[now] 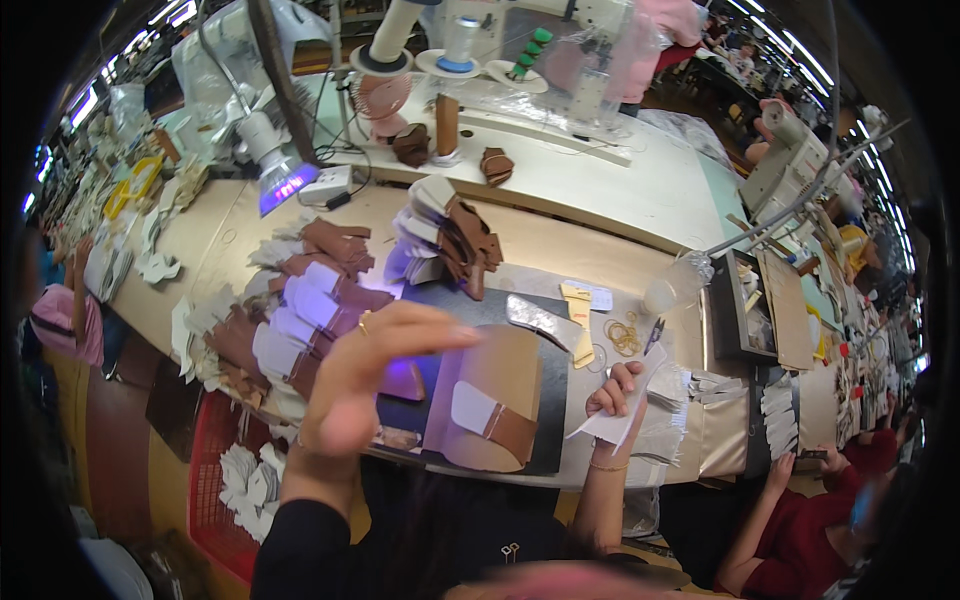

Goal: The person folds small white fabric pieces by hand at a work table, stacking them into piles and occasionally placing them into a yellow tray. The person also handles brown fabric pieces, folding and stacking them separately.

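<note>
My left hand is raised above the worktable, with its fingers stretched out and nothing in them; a ring shows on one finger. To its right, a tan curved sheet lies on a black mat. On that sheet rests a flat cut piece, white at one end and brown at the other. My right hand is closed on a white cut piece at the table's near edge. Just beyond it are a small dark-tipped tool and several yellow rubber bands.
Bundles of brown-and-white pieces and another stack lie left and beyond. A lit lamp hangs over them. A red basket holds white pieces below left. A black box stands right; a co-worker in red sits nearby.
</note>
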`<act>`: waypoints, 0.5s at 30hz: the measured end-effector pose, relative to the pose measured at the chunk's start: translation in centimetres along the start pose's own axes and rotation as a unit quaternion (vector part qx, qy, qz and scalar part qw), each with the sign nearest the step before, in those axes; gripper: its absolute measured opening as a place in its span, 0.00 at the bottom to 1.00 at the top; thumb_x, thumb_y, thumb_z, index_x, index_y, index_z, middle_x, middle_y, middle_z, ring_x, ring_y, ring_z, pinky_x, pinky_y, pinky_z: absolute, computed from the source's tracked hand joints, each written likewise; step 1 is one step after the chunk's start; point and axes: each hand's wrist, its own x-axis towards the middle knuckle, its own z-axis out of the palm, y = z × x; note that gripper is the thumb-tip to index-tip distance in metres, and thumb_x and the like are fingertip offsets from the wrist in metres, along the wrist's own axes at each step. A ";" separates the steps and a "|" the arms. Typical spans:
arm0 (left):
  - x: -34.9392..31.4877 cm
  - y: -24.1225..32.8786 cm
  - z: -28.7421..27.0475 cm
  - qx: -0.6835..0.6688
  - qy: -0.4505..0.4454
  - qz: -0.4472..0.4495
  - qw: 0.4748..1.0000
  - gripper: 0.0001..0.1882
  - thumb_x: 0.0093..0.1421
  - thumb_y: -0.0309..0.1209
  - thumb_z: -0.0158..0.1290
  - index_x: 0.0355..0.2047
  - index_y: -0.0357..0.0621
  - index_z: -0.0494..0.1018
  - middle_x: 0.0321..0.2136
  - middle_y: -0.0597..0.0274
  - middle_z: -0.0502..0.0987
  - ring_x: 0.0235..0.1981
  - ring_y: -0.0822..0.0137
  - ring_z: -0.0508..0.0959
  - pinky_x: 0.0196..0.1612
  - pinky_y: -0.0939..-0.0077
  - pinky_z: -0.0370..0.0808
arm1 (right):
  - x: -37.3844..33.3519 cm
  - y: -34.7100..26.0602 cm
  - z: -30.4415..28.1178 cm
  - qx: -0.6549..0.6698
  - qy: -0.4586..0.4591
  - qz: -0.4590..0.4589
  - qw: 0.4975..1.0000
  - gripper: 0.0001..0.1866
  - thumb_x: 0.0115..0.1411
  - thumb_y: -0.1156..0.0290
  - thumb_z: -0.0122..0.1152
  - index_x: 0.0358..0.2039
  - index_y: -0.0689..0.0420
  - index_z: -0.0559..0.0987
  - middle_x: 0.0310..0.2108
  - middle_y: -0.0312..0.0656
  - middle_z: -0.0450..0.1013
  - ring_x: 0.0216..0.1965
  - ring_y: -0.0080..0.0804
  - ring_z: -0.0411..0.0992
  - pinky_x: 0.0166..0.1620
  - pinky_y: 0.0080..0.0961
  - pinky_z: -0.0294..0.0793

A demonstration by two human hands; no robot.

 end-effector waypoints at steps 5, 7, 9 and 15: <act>5.5 2.2 6.3 -0.234 -0.085 0.241 0.938 0.49 0.59 0.68 0.25 0.47 0.28 0.71 0.43 0.37 0.72 0.44 0.50 0.74 0.51 0.61 0.68 | -0.7 0.8 -0.2 0.008 -0.011 -0.003 1.000 0.12 0.68 0.67 0.41 0.41 0.59 0.72 0.24 0.37 0.63 0.14 0.22 0.58 0.20 0.19 0.56; 6.1 2.7 7.9 -0.269 -0.104 0.252 0.924 0.49 0.59 0.68 0.25 0.47 0.29 0.71 0.43 0.37 0.72 0.44 0.50 0.73 0.51 0.61 0.68 | -1.2 0.5 -0.5 -0.026 -0.009 -0.001 1.000 0.12 0.68 0.67 0.40 0.41 0.59 0.72 0.25 0.37 0.63 0.14 0.22 0.59 0.20 0.19 0.56; 6.3 2.9 9.0 -0.290 -0.115 0.257 0.915 0.49 0.60 0.68 0.25 0.47 0.29 0.71 0.43 0.37 0.72 0.44 0.50 0.73 0.51 0.61 0.67 | -1.6 0.1 -0.8 -0.033 -0.010 0.001 0.999 0.12 0.68 0.67 0.40 0.41 0.59 0.72 0.25 0.37 0.63 0.14 0.22 0.59 0.20 0.19 0.57; 6.1 3.3 10.3 -0.316 -0.127 0.261 0.903 0.48 0.60 0.68 0.24 0.46 0.31 0.71 0.43 0.37 0.72 0.44 0.50 0.73 0.51 0.61 0.67 | -2.4 -0.9 -1.2 -0.024 0.000 -0.004 1.000 0.13 0.68 0.67 0.40 0.42 0.59 0.72 0.25 0.37 0.63 0.14 0.22 0.59 0.20 0.19 0.57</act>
